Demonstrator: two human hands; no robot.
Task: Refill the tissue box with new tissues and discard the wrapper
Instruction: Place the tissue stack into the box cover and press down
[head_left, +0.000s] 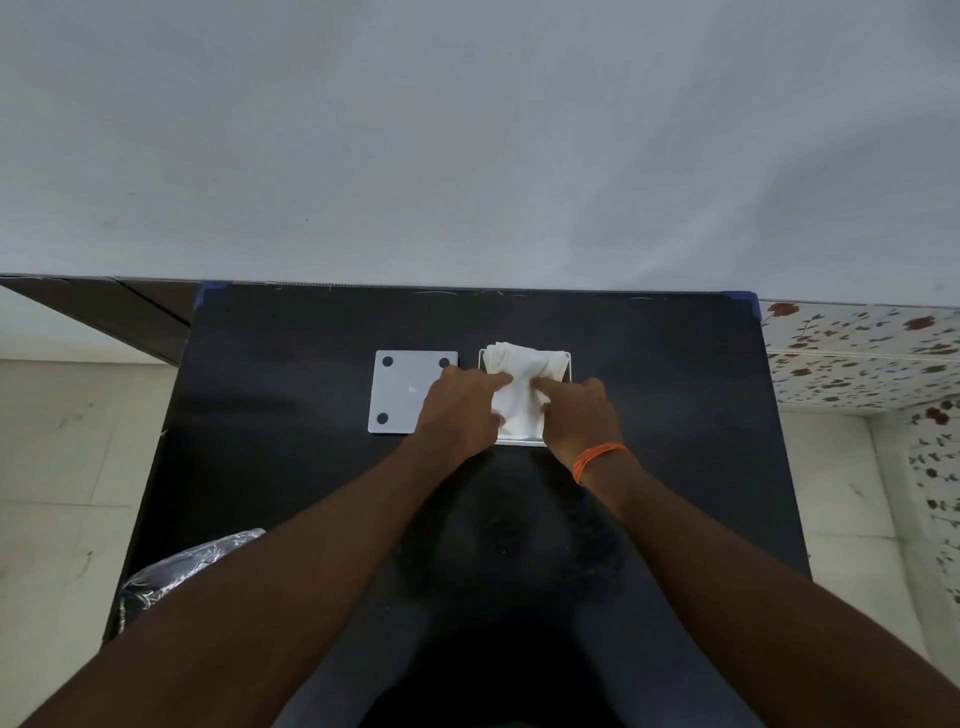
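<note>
Black table (291, 467) fills centre, blue tape on far corners at 11 and 1 o'clock. Grey wall (467, 130) spans 12 o'clock. Pale tiled floor (57, 467) at 9 o'clock. Flower-pattern tiles (857, 358) at 3 o'clock. Patterned dark cloth (176, 571) at 8 o'clock, at table's near-left edge.
</note>
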